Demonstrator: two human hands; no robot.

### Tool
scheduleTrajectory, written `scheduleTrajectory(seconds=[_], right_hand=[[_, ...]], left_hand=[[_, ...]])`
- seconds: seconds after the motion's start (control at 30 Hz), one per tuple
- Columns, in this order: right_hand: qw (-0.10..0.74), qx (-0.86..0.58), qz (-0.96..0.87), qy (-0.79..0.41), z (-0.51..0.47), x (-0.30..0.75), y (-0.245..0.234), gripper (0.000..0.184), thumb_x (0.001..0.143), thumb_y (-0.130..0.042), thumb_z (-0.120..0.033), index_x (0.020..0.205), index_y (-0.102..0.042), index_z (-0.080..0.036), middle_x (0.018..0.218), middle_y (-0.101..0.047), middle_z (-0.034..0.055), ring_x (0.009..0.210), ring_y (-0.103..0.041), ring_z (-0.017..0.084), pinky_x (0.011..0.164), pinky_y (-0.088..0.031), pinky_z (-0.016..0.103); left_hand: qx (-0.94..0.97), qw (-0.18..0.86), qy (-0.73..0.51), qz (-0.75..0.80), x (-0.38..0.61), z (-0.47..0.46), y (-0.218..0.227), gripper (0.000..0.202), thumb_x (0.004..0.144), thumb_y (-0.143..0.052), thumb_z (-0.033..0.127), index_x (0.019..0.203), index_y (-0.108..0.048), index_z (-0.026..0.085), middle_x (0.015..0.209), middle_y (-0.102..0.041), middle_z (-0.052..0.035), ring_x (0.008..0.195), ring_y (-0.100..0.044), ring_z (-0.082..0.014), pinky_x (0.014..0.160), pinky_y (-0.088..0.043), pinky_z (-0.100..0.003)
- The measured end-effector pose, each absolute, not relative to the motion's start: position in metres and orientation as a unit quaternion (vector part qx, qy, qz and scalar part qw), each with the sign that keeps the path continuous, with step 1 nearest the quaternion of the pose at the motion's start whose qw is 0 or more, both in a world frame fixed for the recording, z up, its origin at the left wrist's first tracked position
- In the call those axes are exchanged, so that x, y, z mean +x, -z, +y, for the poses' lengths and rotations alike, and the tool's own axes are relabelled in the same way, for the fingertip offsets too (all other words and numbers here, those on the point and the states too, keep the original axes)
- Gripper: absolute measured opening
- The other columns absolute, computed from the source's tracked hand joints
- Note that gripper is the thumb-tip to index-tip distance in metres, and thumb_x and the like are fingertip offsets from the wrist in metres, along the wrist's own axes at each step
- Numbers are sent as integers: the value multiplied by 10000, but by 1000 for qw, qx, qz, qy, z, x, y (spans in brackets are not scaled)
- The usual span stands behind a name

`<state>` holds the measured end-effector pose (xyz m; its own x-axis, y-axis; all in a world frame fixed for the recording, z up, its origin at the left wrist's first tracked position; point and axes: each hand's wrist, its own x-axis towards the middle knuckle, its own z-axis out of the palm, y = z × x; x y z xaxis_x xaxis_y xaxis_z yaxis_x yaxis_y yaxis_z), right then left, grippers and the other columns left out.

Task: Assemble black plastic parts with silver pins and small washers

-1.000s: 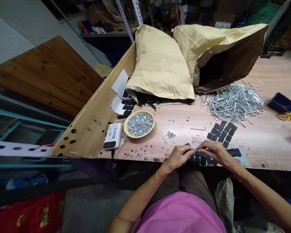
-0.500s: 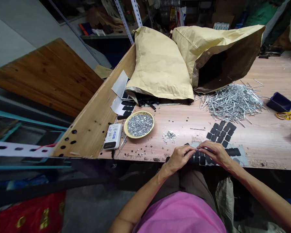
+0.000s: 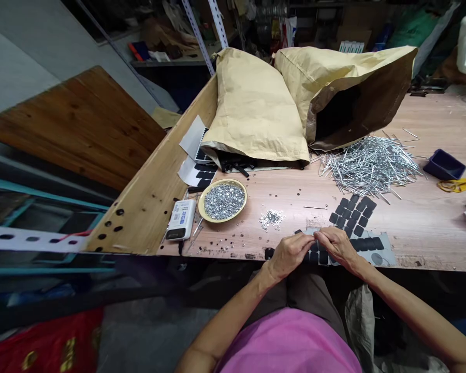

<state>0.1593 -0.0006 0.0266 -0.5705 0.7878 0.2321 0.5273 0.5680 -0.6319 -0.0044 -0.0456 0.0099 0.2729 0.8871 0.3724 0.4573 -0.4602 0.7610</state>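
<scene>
Looks like small workshop, parts-assembly corner. Worn work surface (image 3: 260, 181), scuffed and dirty along near edge left of hands (image 3: 290, 255) (image 3: 337, 247). Beyond hands to right, heap of metal rods (image 3: 368, 166). Left of hands, loose pile of small metal pieces (image 3: 271, 219), farther left bowl (image 3: 221, 221) full of more. Dark pads (image 3: 350, 213) in rows beside hands. Well beyond hands, big paper sacks (image 3: 256, 109), one gaping; behind them punched-metal uprights (image 3: 217, 23), cluttered shelf (image 3: 174, 61).
</scene>
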Motion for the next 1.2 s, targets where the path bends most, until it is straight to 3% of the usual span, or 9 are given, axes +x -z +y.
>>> scheduleTrajectory(seconds=[0.13, 0.3, 0.47, 0.6, 0.67, 0.8, 0.97, 1.03, 1.2], right_hand=[[199, -513, -726, -413, 0, 157, -24, 663, 823, -190, -752, 461, -310, -210, 424, -333, -26, 429, -347, 100, 445, -287, 246], [243, -575, -607, -491, 0, 164, -32, 669, 752, -292, -807, 583, -520, -200, 524, -517, 4, 516, -501, 142, 520, -425, 275], [306, -491, -527, -623, -21, 155, -28, 556, 651, -574, -739, 797, -603, -203, 774, -632, 23, 722, -606, 168, 714, -503, 319], [317, -510, -453, -659, -32, 154, -18, 488, 684, -603, -662, 863, -598, -208, 706, -595, -10, 576, -551, 126, 549, -461, 266], [325, -531, -484, -615, -31, 162, -16, 434, 708, -601, -622, 809, -604, -200, 690, -585, -11, 549, -519, 117, 508, -418, 248], [345, -564, -639, -394, -16, 195, -11, 305, 815, -527, -479, 731, -623, -201, 734, -614, 22, 675, -555, 156, 622, -432, 272], [256, -649, -716, -36, 35, 259, 9, 272, 898, -423, -316, 841, -671, -217, 836, -635, 68, 799, -551, 206, 613, -383, 279], [192, -642, -740, 52, 59, 281, 19, 266, 905, -427, -275, 835, -675, -212, 843, -636, 76, 780, -526, 206, 601, -357, 280], [82, -569, -801, 169, 95, 313, 33, 261, 913, -439, -210, 752, -643, -187, 769, -597, 78, 739, -471, 198, 622, -329, 288]], left_hand=[[720, 268, -446, 460, 0, -44, -9, 256, 917, -432, 273, 881, -666, 175, 762, -679, -62, 693, -648, -154, 668, -523, -265], [428, 526, -523, 517, 8, -38, -22, 264, 812, -582, 408, 857, -652, 157, 633, -637, -9, 512, -583, -106, 513, -461, -222], [253, 605, -592, 469, 25, -30, -32, 369, 648, -739, 438, 817, -635, 127, 684, -685, -34, 689, -641, -131, 697, -482, -242], [232, 606, -597, 472, 40, -29, -27, 355, 646, -741, 426, 816, -639, 131, 774, -713, -65, 735, -643, -148, 721, -482, -267], [243, 597, -597, 478, 47, -28, -22, 331, 639, -743, 416, 787, -659, 131, 801, -714, -71, 780, -639, -159, 752, -483, -279], [286, 582, -564, 511, 60, -25, -8, 274, 664, -720, 370, 804, -705, 135, 905, -703, -85, 868, -629, -176, 769, -489, -271], [342, 566, -489, 569, 59, -31, 17, 507, 741, -643, 365, 1209, -591, 178, 921, -649, -49, 552, -570, -81, 496, -452, -204], [384, 489, -502, 602, 49, -38, 28, 504, 775, -594, 392, 1234, -567, 184, 820, -620, -13, 501, -531, -68, 479, -440, -195], [452, 291, -519, 665, 16, -59, 57, 504, 825, -518, 448, 1240, -545, 164, 705, -614, -7, 591, -592, -118, 591, -501, -235]])
